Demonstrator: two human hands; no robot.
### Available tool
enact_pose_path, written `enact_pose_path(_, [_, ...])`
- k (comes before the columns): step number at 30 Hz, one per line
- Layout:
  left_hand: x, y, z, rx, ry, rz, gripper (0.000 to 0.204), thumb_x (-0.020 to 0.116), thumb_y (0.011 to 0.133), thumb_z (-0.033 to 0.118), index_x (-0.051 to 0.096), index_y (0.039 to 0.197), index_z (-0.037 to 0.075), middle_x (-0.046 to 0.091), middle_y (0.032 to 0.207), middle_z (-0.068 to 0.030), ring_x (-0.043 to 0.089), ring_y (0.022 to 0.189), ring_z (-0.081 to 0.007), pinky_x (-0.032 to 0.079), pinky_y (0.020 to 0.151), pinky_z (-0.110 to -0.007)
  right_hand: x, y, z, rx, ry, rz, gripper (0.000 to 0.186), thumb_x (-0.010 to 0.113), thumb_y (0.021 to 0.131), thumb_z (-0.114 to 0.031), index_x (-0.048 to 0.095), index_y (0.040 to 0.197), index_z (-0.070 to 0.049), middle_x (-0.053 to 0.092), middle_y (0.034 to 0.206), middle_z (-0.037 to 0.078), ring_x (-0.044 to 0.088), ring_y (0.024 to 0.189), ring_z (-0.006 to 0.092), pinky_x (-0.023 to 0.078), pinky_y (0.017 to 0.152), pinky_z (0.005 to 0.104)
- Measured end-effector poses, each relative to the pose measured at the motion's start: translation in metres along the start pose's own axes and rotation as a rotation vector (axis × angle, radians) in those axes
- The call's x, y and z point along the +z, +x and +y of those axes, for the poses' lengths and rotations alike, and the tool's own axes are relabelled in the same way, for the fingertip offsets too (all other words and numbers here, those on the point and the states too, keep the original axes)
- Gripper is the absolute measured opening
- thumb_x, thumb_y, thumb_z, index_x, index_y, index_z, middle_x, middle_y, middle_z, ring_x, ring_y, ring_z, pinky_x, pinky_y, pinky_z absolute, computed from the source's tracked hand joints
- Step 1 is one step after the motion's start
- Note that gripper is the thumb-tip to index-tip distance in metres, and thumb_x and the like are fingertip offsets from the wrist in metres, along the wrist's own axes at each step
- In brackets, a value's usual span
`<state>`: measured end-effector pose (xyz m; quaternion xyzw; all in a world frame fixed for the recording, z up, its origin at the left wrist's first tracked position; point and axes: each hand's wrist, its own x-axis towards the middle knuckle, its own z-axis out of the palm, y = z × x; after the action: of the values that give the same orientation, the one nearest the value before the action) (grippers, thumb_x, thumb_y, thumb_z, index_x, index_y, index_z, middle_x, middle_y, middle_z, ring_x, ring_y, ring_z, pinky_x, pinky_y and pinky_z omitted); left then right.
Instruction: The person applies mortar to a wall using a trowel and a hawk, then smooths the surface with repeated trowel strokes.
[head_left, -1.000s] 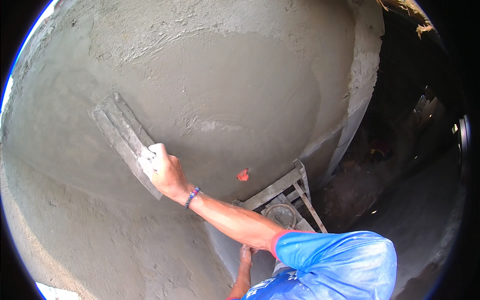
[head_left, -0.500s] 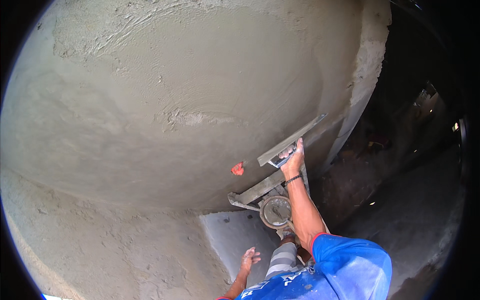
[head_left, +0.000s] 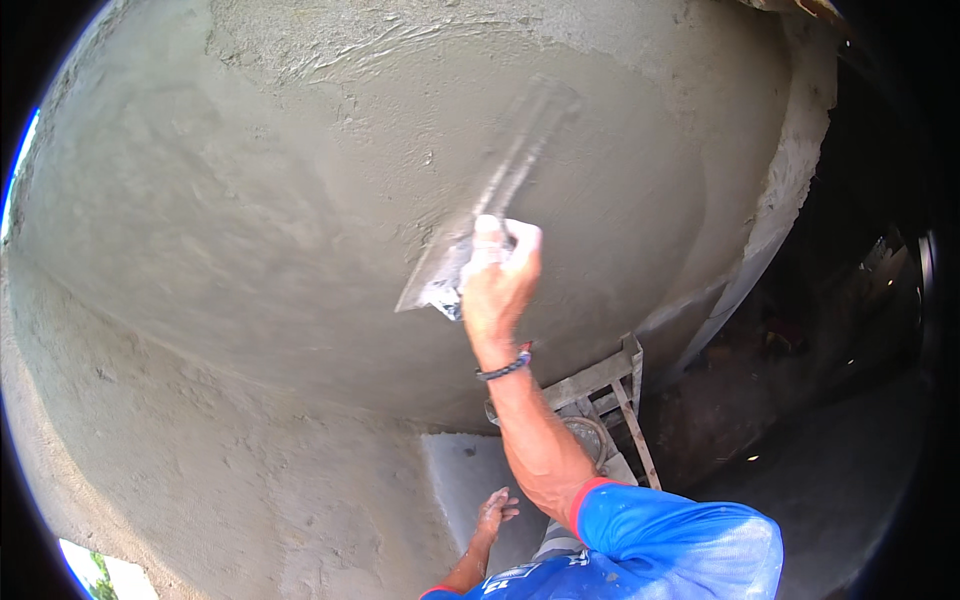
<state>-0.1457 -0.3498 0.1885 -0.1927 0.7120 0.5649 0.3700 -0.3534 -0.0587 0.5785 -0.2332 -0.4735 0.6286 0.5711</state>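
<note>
My right hand [head_left: 500,275] grips a long metal plastering float [head_left: 515,160] against the wet grey plaster wall [head_left: 300,230], near its middle; motion blurs the float. A dark beaded band circles that wrist. My left hand [head_left: 497,512] hangs low by my body, dusted with pale plaster, its fingers apart and holding nothing.
Below the wall stands a wooden stand [head_left: 590,380] with a bucket [head_left: 585,435] on it, partly behind my right forearm. A pale smooth panel [head_left: 460,480] lies low at the middle. A rough plastered surface runs along the lower left; a dark interior opens at the right.
The float went from the far left down to the lower right, then up and left to the wall's middle. My left hand stays low; its fingers show apart in the two latest frames.
</note>
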Motion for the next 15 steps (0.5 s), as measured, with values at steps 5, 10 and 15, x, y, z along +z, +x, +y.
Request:
enact_pose_path(5, [0.01,0.001,-0.004,0.099,-0.112,0.074,0.049,0.055,0.092,0.042,0.052,0.128,0.01,0.067,0.104,-0.0096,0.065,0.073,-0.0157,0.049,0.069,-0.028,0.054,-0.06,-0.055,0.084,0.179,-0.292,0.029,0.061,0.091,-0.023,0.045,0.101,-0.001,0.062,0.065,0.011,0.063,0.055,0.0223,0.047,0.051,0.0357])
enact_pose_path(10, [0.022,-0.006,-0.003,0.145,-0.131,0.058,0.049,0.054,0.092,0.041,0.052,0.129,0.009,0.067,0.104,-0.0097,0.065,0.073,-0.0157,0.049,0.069,-0.028,0.034,-0.07,-0.06,0.438,0.855,-0.546,0.039,0.059,0.092,-0.037,0.047,0.097,0.0,0.045,0.059,0.0,0.044,0.042,0.0076,0.037,0.039,0.0251])
enact_pose_path(15, [0.026,-0.015,-0.015,0.029,-0.036,-0.046,0.049,0.054,0.092,0.041,0.051,0.129,0.009,0.067,0.103,-0.0098,0.065,0.073,-0.0157,0.049,0.069,-0.028,-0.078,-0.037,-0.011,0.662,0.953,-0.25,0.044,0.046,0.096,-0.042,0.051,0.108,0.0,0.059,0.076,0.006,0.06,0.061,0.0119,0.053,0.055,0.0251])
